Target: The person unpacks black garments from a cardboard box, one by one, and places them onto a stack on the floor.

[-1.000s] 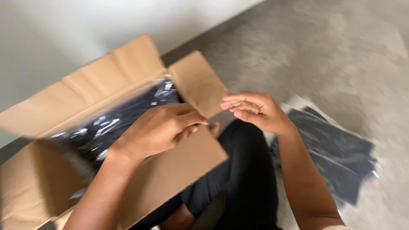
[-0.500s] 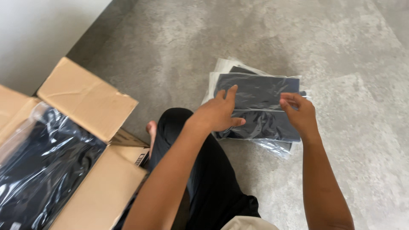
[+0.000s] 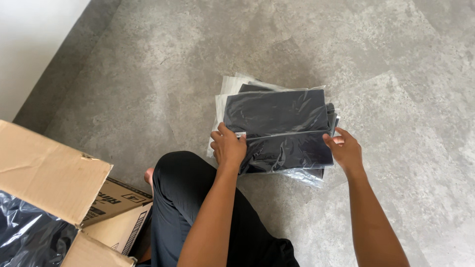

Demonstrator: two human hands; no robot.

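A stack of flat clear plastic packets with dark folded cloth inside lies on the grey floor in front of me. My left hand grips the left edge of the top packet, thumb on top. My right hand holds the same packet's right edge. The packet rests on the pile, slightly toward me.
An open cardboard box stands at the lower left, with more dark packets in shiny plastic inside. My knee in black trousers is between box and pile. A pale wall runs along the upper left. Grey floor surrounds the pile.
My view has swung from the box to the pile on the floor. Both hands came over from the box side and now hold the top packet's edges on the pile.
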